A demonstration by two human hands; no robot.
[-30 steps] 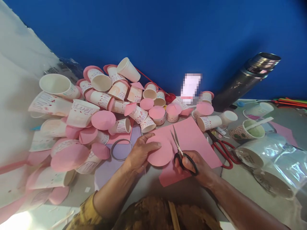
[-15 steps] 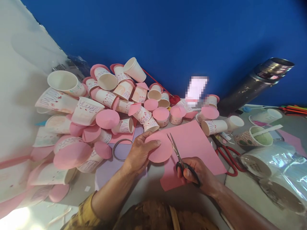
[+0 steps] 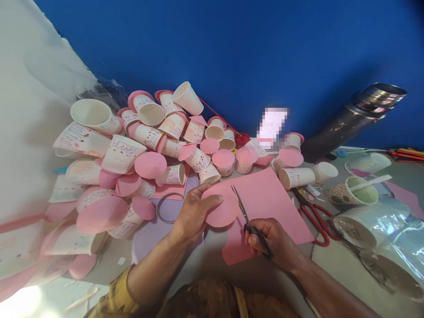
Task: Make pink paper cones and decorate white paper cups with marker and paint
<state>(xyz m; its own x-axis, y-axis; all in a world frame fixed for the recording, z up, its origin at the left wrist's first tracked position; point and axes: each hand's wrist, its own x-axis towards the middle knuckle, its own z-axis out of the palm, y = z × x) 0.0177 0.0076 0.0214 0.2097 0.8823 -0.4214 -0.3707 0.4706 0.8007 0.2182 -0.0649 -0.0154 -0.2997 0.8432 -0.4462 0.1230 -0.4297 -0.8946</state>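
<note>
My left hand [image 3: 195, 210] pinches a pink paper circle [image 3: 225, 212] at its left side, thumb on top. In my right hand [image 3: 270, 240] is a pair of scissors [image 3: 247, 216] with dark handles, its blades pointing up and away from me beside the circle's right edge. The blades look nearly closed; whether they touch the paper I cannot tell. Beneath both lies a larger pink sheet [image 3: 265, 198] with a cut-away lower left edge. Left of my left hand, a roll of tape [image 3: 160, 207] rests on purple paper [image 3: 149, 238].
Decorated paper cups [image 3: 122, 154] with pink paper pieces pile up at the left and back. On the right are red-handled scissors [image 3: 318, 221], a cup with a white stick [image 3: 361, 190], clear plastic packs [image 3: 374, 225] and a dark thermos [image 3: 347, 123]. A blue wall [image 3: 225, 53] stands behind.
The scissor blades have closed a little beside the circle, and the fingers of my right hand have drawn in. My left hand keeps the circle in nearly the same place.
</note>
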